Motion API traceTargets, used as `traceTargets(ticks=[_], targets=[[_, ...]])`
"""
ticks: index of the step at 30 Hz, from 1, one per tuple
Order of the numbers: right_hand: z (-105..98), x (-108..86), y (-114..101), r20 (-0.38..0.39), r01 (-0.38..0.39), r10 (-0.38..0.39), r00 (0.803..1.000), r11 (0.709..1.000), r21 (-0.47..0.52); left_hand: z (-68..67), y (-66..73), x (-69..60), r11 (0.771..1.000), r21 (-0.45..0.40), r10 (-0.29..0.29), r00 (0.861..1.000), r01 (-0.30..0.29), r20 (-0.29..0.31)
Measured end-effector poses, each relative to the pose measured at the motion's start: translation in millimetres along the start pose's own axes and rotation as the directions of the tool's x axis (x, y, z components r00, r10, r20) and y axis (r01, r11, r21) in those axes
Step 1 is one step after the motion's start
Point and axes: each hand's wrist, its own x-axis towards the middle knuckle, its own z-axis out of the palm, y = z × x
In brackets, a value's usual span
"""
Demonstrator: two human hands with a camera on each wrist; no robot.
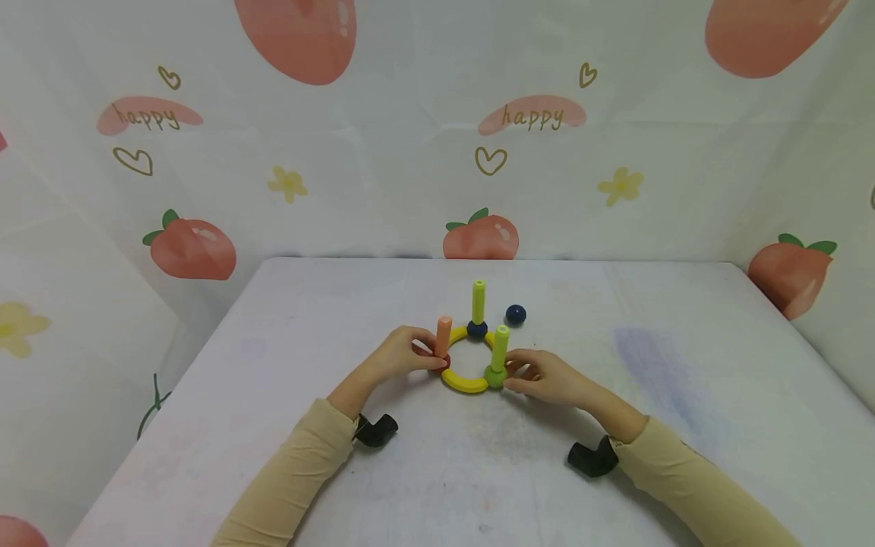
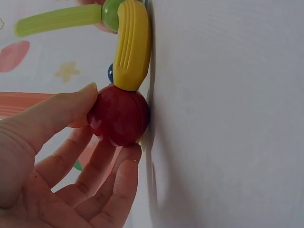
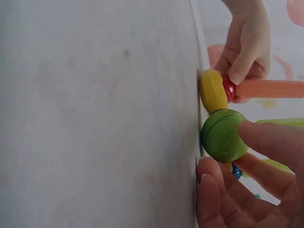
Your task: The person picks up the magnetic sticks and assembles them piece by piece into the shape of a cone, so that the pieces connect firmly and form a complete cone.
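A ring of yellow curved pieces [image 1: 465, 383], joined by coloured balls, lies on the table. My left hand [image 1: 399, 353] holds the red ball [image 2: 118, 116] at the ring's left, thumb on one side and fingertips beneath in the left wrist view. An orange rod [image 1: 443, 336] stands up from that ball. At the ring's right, my right hand [image 1: 550, 378] holds the green ball [image 3: 222, 135] between thumb and fingers. A light green rod [image 1: 501, 348] rises from it. Another light green rod [image 1: 478, 302] stands upright on the dark blue ball [image 1: 477, 330] at the back.
A loose dark blue ball [image 1: 516, 314] sits on the white table [image 1: 437, 486] just behind the ring, to the right. Black wrist-worn pieces [image 1: 377, 431] stick out by both sleeves. A printed cloth [image 1: 383, 152] hangs behind the table's far edge.
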Motion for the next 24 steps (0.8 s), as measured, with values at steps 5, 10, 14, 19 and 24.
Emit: traceTargets(ticks=[5, 10, 14, 19, 24], targets=[[3, 2.2, -3, 0.018, 0.013, -0.012, 1.000, 1.000, -0.009, -3.7, -2.2, -0.3, 1.000, 0.004, -0.024, 1.000, 0.024, -0.012], [4, 4.2, -2, 0.032, 0.020, -0.020, 0.999, 1.000, -0.001, -6.5, -2.7, -1.4, 0.999, 0.007, -0.042, 0.999, 0.042, -0.015], [4, 5.6, -1, 0.035, 0.045, -0.045, 0.998, 0.999, -0.002, -8.1, -4.8, -1.2, 0.999, -0.003, -0.041, 0.999, 0.041, -0.015], [-2, 7.0, 0, 0.020, 0.051, -0.051, 0.999, 0.999, 0.002, -9.7, -7.3, -1.2, 0.999, 0.003, -0.043, 0.999, 0.043, -0.016], [-14, 9.0, 3, -0.059, 0.005, -0.006, 0.998, 1.000, -0.018, -12.3, -8.2, -2.8, 0.998, 0.007, -0.069, 0.997, 0.069, -0.023]])
